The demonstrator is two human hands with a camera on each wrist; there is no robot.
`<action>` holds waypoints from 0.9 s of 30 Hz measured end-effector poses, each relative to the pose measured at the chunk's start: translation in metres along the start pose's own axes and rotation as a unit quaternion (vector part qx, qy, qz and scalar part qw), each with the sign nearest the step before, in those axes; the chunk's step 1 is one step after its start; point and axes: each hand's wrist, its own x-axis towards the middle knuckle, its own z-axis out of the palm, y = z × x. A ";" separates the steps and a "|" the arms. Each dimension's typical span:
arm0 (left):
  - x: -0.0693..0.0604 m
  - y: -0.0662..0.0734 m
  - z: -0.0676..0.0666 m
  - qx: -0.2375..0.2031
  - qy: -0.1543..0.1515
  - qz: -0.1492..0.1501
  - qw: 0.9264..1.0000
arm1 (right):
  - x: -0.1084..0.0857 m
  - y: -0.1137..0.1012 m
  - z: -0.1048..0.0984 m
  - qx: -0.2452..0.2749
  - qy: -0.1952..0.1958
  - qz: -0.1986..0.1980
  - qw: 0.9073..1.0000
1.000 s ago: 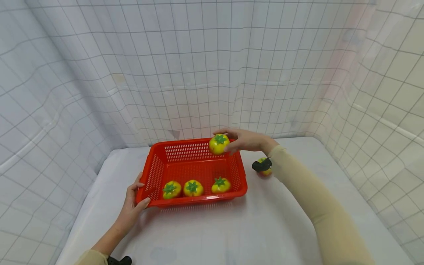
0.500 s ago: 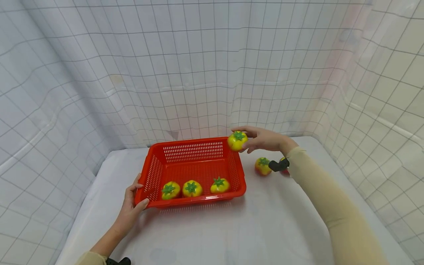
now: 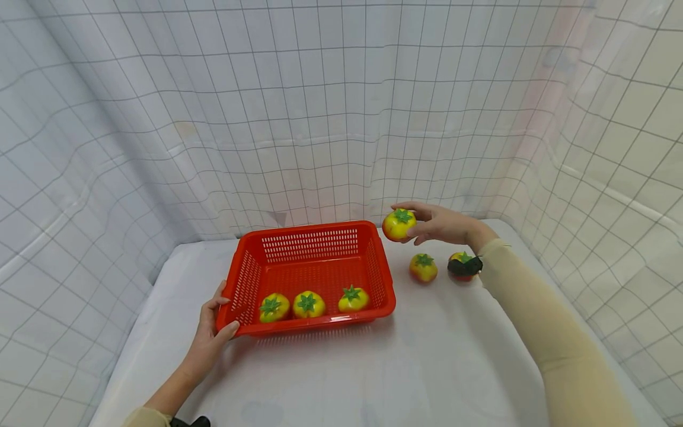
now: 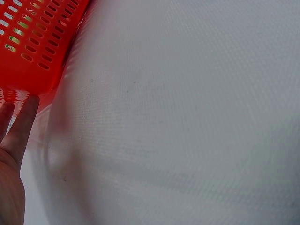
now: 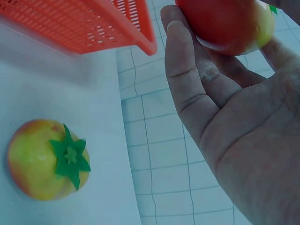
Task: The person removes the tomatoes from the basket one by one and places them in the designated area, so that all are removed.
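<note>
In the head view my left hand [image 3: 208,338] grips the red plastic basket [image 3: 309,224] at its near left corner. The thumb lies on the front rim and the fingers are at the left side. Several yellow-red tomatoes with green star-shaped tops are about; three sit along the basket's front wall, one of them the right-hand tomato [image 3: 354,299]. My right hand [image 3: 440,224] pinches another tomato [image 3: 399,225] in the air, just right of the basket's far right corner. From the right wrist view, this tomato's [image 5: 225,23] red underside shows between thumb and fingers.
Right of the basket, a tomato [image 3: 424,268] stands on the white table [image 3: 427,356]. Farther right, a second tomato [image 3: 460,257] is partly hidden by the black wrist strap [image 3: 464,267]. A white gridded curtain [image 3: 320,118] hangs behind and along both sides.
My right hand has moved right with the tomato, from above the basket to beyond its right rim. The tomatoes on the table have come into fuller view. My left hand stays at the basket.
</note>
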 end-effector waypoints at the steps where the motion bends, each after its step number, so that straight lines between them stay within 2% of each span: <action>1: 0.000 0.000 0.000 0.001 0.000 -0.001 1.000 | -0.002 0.001 -0.002 0.003 0.002 -0.001 1.000; 8: -0.001 0.002 0.001 0.001 0.000 0.004 1.000 | -0.018 0.013 -0.014 0.034 0.012 -0.008 0.999; 16: -0.002 0.003 0.002 0.020 0.004 0.001 1.000 | -0.037 0.028 -0.025 0.045 0.022 -0.013 0.999; 27: -0.002 0.003 0.002 0.013 0.005 -0.009 1.000 | -0.061 0.053 -0.039 0.046 0.066 0.003 0.997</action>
